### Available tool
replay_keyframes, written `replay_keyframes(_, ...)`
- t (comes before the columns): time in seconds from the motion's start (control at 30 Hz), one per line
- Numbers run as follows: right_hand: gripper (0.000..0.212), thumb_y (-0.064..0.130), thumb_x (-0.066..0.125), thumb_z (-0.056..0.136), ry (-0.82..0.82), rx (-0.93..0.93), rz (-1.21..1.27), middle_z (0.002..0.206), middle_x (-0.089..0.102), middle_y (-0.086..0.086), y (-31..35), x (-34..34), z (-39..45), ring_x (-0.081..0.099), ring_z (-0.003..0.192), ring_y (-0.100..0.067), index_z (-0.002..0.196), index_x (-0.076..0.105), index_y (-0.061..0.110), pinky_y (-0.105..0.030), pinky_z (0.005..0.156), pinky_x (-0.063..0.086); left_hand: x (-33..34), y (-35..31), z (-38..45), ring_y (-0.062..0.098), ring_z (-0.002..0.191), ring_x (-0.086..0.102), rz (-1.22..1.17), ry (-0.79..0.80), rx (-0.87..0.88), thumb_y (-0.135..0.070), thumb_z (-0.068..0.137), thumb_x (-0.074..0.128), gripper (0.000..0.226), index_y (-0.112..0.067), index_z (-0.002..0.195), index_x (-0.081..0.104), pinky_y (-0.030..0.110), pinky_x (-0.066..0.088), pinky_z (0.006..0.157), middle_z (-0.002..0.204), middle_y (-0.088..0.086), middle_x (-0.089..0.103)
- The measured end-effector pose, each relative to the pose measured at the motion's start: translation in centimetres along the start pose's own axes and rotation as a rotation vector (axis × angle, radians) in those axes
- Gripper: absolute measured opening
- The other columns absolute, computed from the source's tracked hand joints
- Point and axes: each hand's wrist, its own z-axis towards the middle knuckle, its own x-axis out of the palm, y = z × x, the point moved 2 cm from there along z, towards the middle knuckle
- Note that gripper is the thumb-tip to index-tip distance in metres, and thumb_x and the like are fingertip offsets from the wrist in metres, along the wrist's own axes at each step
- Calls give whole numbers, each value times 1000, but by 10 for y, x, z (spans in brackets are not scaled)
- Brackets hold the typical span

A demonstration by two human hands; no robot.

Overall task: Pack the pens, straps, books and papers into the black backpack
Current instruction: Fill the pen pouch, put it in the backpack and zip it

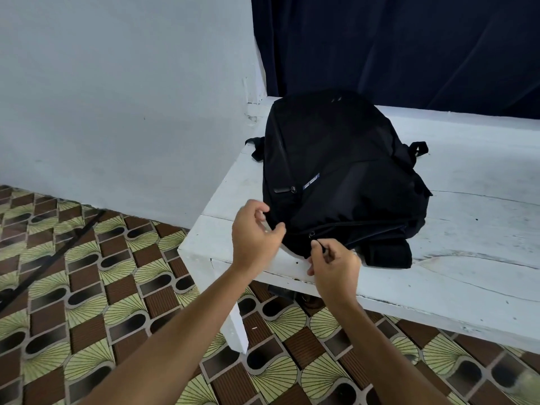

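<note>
Backpack: I'm looking down at the black backpack (339, 171), and it's lying flat on the white surface (473, 217), near the left corner, its top end pointing toward me.

Left hand: my left hand (255, 232) is hovering at the near-left edge of the pack, fingers curling loosely, thumb tip just touching the black fabric. I'm not seeing anything held in it.

Right hand: my right hand (333, 264) is sitting at the near edge of the pack, thumb and forefinger pinching a small dark zip pull (323, 249).

Zip: the zip line is running across the near end of the pack, and a small round slider (311, 234) is showing just above my right fingers. From here I cannot tell whether the pocket is gaping or closed.

Front of pack: a second zip pull (285, 190) is lying on the front panel, with a small blue label (311, 182) just beside it.

Straps: black strap loops are poking out on both sides, one at the left (257, 147), one at the right (419, 149). A dark padded piece (385, 255) is sticking out from under the near end, resting on the surface.

Surroundings: a pale wall (117, 97) is standing to the left, a dark blue curtain (409, 48) is hanging behind the surface, and a patterned brown-and-green floor (87, 287) is spreading below my forearms.
</note>
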Motion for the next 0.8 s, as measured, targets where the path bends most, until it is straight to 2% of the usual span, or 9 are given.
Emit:
replay_keyframes(0.07, 19, 9, 62, 93, -5, -64, -34, 51, 59, -1, 1, -3, 0, 58, 46, -19, 74, 66, 12, -30, 44, 48, 7, -6, -6, 16, 91, 56, 198, 64, 501, -14, 71, 72, 29, -10, 99, 67, 25, 45, 80, 100, 1, 58)
replay_keyframes(0.1, 19, 9, 64, 92, -16, -105, -57, 51, 59, -1, 2, -4, 1, 57, 46, -21, 73, 66, 10, -34, 44, 47, 14, -7, -8, 20, 99, 56, 284, 127, 668, -16, 72, 73, 30, -10, 101, 69, 29, 43, 84, 105, 4, 60)
replay_keyframes(0.17, 22, 11, 65, 90, -44, -184, -124, 49, 56, 2, 2, -4, 3, 52, 43, -18, 68, 64, 8, -36, 42, 44, 25, -5, -9, 21, 101, 56, 399, 197, 796, -19, 76, 72, 27, -10, 102, 72, 36, 41, 85, 105, 3, 63)
replay_keyframes(0.3, 27, 18, 63, 85, -90, -235, -260, 45, 47, 5, 2, -6, 9, 39, 39, -11, 59, 58, 9, -33, 38, 38, 29, -2, 2, 12, 84, 54, 379, 257, 762, -23, 83, 60, 21, -11, 93, 75, 35, 37, 81, 86, -1, 65)
replay_keyframes(0.4, 27, 20, 61, 82, -128, -284, -296, 43, 42, 7, 9, -7, 13, 36, 37, -11, 57, 55, 10, -28, 37, 33, 26, -11, 7, 12, 80, 54, 366, 317, 710, -25, 84, 58, 21, -11, 88, 74, 32, 38, 80, 80, -3, 64)
replay_keyframes(0.53, 26, 16, 62, 83, -133, -261, -269, 44, 37, 10, 9, -12, 16, 34, 37, -11, 58, 55, 9, -28, 37, 33, 22, -15, 8, 13, 80, 55, 381, 364, 663, -20, 81, 65, 11, -12, 85, 73, 34, 39, 81, 81, -5, 62)
replay_keyframes(0.67, 29, 9, 64, 88, -160, -92, -171, 46, 38, 7, -8, -32, 27, 32, 42, -11, 61, 54, 6, -32, 44, 34, 13, -10, 7, 11, 82, 56, 337, 392, 617, -19, 79, 70, 9, -14, 86, 73, 30, 38, 84, 83, -7, 63)
replay_keyframes(0.8, 28, 9, 64, 89, -138, -144, -245, 45, 40, 5, -7, -48, 26, 34, 41, -12, 62, 56, 7, -30, 44, 34, 8, -9, 7, 9, 84, 56, 330, 398, 623, -20, 79, 71, 9, -15, 86, 74, 26, 36, 85, 84, -9, 63)
